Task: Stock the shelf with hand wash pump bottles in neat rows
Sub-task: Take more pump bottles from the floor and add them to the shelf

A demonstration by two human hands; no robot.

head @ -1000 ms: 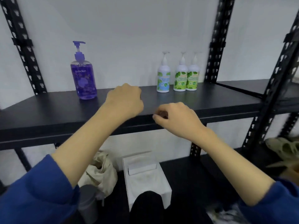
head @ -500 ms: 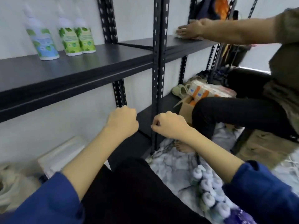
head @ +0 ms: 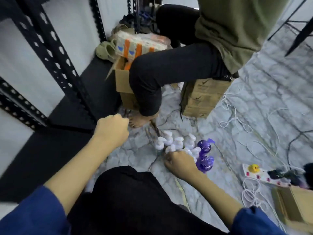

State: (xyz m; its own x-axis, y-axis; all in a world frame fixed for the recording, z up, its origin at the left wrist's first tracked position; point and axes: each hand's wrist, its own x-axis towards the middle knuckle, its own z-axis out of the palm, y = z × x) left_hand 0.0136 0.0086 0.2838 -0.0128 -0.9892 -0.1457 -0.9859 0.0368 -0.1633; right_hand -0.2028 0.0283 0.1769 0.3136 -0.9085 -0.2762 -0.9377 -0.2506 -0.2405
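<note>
The left hand (head: 111,131) hung as a closed fist holding nothing, above the marble-patterned floor (head: 254,102) near the foot of the black shelf upright (head: 55,58). At about 4 o'clock from it, the right hand (head: 180,162) reached down into the cluster of white pump bottles (head: 171,143) standing on the floor, its fingers curled at the nearest pump tops; whether it actually gripped one could not be told. Two purple pump bottles (head: 204,154) stood touching the white cluster at its 3 o'clock side. At 12 o'clock from the bottles another person's bare foot (head: 142,120) rested on the floor, that person seated on a cardboard box (head: 203,97). An open carton of orange-striped packs (head: 135,46) stood beside the knee. At 3 o'clock from the purple bottles lay a white power strip (head: 260,175) among loose white cables (head: 237,116)
</note>
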